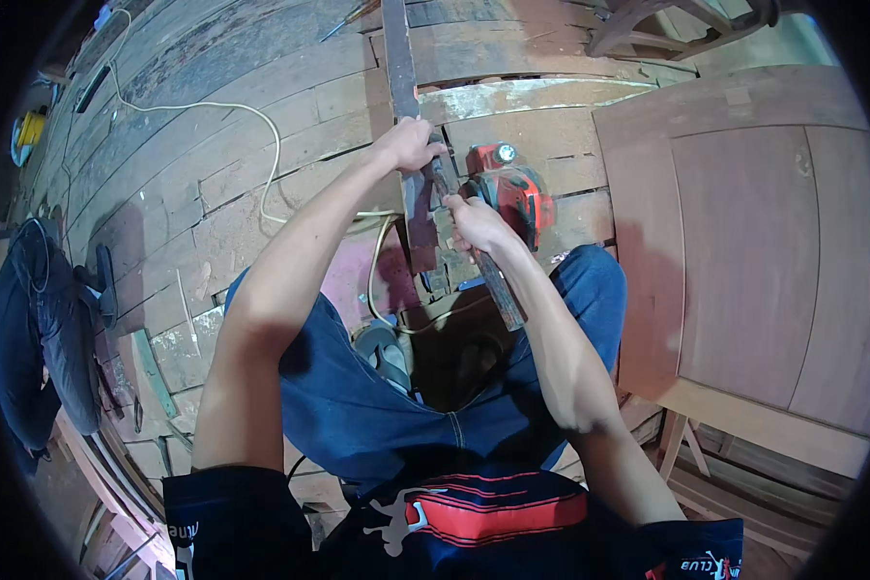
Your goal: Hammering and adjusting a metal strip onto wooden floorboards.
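A narrow, worn wooden strip (501, 290) slants between my knees, its far end by my left hand. My right hand (476, 224) is closed around its middle. My left hand (411, 145) is closed at the strip's far end, over the long dark board (401, 68); the fingers partly hide where the two pieces meet. This board runs away from me along the floor, its near end reddish. Just right of my hands a red and black electric planer (524, 198) rests on the floorboards, touched by neither hand.
A wooden panel (744, 261) stands at the right. A pale cord (274, 145) winds across the plank floor (309, 111) on the left. Dark clothing (43, 319) hangs at far left. A wooden chair leg (619, 29) shows at the top right, a screwdriver-like tool (348, 21) at the top.
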{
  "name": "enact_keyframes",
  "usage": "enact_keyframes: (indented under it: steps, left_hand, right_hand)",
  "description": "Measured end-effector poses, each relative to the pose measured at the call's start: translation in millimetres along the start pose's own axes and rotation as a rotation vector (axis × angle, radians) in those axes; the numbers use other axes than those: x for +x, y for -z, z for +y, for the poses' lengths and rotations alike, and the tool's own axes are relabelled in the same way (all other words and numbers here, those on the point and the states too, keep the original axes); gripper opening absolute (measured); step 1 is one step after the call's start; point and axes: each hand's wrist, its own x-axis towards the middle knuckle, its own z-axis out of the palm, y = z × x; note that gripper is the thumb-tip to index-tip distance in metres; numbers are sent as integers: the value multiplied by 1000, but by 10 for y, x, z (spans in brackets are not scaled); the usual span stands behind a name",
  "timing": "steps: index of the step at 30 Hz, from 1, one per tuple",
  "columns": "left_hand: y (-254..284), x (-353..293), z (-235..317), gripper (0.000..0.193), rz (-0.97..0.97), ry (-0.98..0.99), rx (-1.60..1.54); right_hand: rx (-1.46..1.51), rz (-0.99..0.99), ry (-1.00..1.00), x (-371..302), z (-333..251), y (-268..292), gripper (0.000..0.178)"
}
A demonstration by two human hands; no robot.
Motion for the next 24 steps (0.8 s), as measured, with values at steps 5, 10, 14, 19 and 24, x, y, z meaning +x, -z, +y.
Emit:
enact_keyframes:
  steps: [5,10,14,19,24]
  left_hand:
    - [-32,-45,1,34,-34,14,-24]
    - [-105,-56,-16,34,-30,23,-26]
    - [-120,-49,-24,35,-22,12,-58]
    - [-146,-22,-71,34,-20,32,-80]
    - [-168,9,-101,34,-36,66,-116]
  right_hand:
    - [-34,9,-36,-182,-104,-68,50]
    - [-50,26,-38,-130,12,-93,50]
    - [-38,5,-41,-225,-106,-83,47]
    - [-75,-21,-80,-252,-212,-47,46]
    - [-118,-59,-91,-129,-176,2,47]
